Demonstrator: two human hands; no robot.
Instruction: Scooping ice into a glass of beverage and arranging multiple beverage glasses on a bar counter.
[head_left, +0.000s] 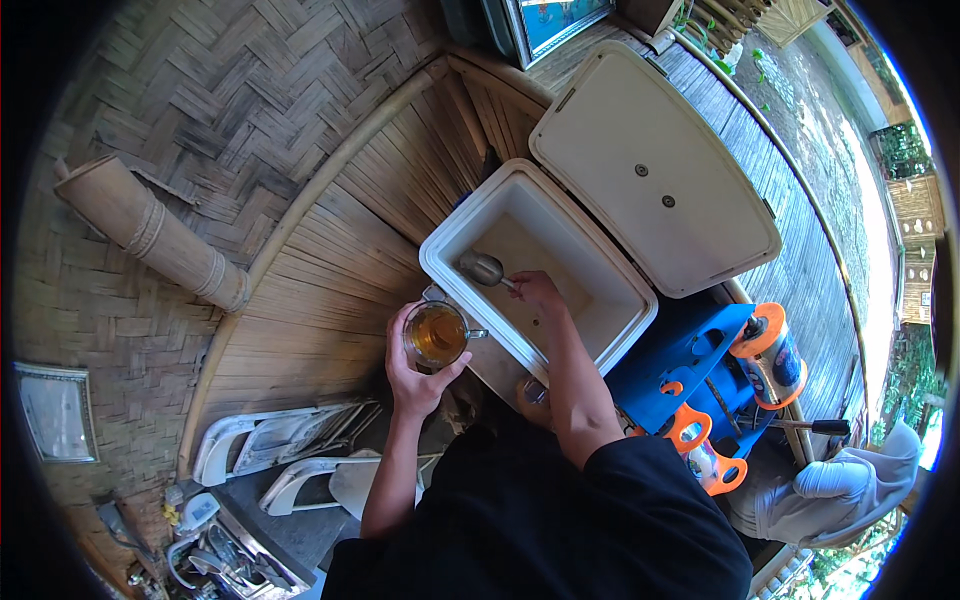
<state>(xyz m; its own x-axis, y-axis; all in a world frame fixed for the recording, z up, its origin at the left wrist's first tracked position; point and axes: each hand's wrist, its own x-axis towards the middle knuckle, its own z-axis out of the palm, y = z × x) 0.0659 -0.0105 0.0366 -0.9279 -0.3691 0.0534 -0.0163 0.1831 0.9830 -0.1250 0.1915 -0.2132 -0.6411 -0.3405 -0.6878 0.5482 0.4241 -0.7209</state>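
Observation:
My left hand [408, 365] is closed around a clear glass mug [437, 334] with amber liquid in it, just outside the cooler's near left side. The mug's handle points right. My right hand [538, 290] grips the handle of a metal scoop [481, 268], reaching over the wall of an open white cooler box [453, 265]. The scoop's head is inside the cooler, near its left wall; whether it carries anything I cannot tell. The cooler's pale floor shows below the scoop. Its lid [625, 165] is swung back to the far right.
A blue rack [690, 365] with orange-ended rolls stands right of the cooler. White folding chairs [270, 445] lean at the lower left, near a bin of utensils [230, 560]. A slatted bamboo bench [330, 270] curves along the left. A small glass [533, 392] sits close to my body.

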